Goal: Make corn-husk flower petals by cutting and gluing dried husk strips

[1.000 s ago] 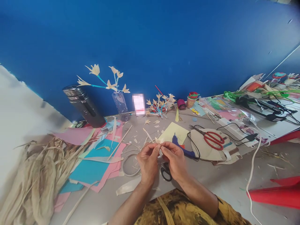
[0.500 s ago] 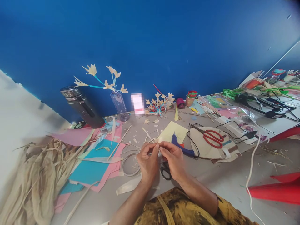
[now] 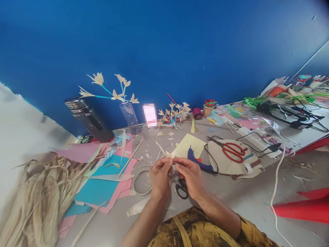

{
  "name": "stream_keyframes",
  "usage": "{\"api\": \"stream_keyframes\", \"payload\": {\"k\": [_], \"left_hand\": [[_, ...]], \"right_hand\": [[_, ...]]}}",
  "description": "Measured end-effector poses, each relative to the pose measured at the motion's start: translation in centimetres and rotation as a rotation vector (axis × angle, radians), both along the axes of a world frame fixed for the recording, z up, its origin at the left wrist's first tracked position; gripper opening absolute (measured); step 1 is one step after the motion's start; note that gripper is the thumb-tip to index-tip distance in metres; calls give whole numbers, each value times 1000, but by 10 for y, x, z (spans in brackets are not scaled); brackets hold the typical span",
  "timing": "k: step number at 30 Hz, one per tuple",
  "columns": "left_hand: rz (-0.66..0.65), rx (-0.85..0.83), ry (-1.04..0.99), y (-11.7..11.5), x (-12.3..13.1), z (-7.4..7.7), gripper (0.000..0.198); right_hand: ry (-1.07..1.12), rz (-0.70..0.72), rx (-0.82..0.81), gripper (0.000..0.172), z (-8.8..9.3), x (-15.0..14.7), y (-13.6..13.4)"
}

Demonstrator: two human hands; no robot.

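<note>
Together left hand [image 3: 159,176] and right hand [image 3: 189,175] pinch a husk petal [image 3: 169,155], grips closed, bare tabletop [image 3: 244,200] at right

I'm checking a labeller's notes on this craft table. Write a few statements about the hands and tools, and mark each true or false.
1. The left hand and right hand together pinch a small pale piece. True.
2. The red-handled scissors are in the right hand. False: they lie untouched on a pale mat, off to the right.
3. A blue glue gun lies beside the yellow sheet. True.
4. The dried husk pile lies on the person's right. False: it is on the left.
5. The clear bottle holds pale flowers. True.
</note>
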State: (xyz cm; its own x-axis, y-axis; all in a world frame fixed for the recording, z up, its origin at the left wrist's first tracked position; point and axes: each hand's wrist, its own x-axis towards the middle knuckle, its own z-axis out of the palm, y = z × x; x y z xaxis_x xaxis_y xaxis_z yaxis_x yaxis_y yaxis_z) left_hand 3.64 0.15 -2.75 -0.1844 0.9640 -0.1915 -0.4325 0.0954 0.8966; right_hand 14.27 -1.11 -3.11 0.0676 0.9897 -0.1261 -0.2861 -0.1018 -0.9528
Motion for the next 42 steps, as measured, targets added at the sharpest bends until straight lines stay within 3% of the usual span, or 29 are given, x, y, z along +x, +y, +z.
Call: {"api": "stream_keyframes", "payload": {"k": [5,14,19,23,30,36,42], "left_hand": [[-91,-45,-187,-1,0,2,21],[-76,-63,-143,-3,-1,14,18],[-110,-58,-57,-2,1,16,16],[-152,-69,23,-3,5,18,18],[-210,-98,-47,0,2,18,18],[-198,-42,214,6,-1,12,20],[-187,-13,347,8,-7,8,25]], "right_hand": [[20,59,-15,29,-2,4,-1],[68,84,8,26,0,18,-3],[-34,108,50,37,13,32,6],[-188,105,117,32,25,41,18],[-303,59,106,30,28,42,27],[-272,127,114,31,24,35,29],[-330,172,150,35,23,37,33]]}}
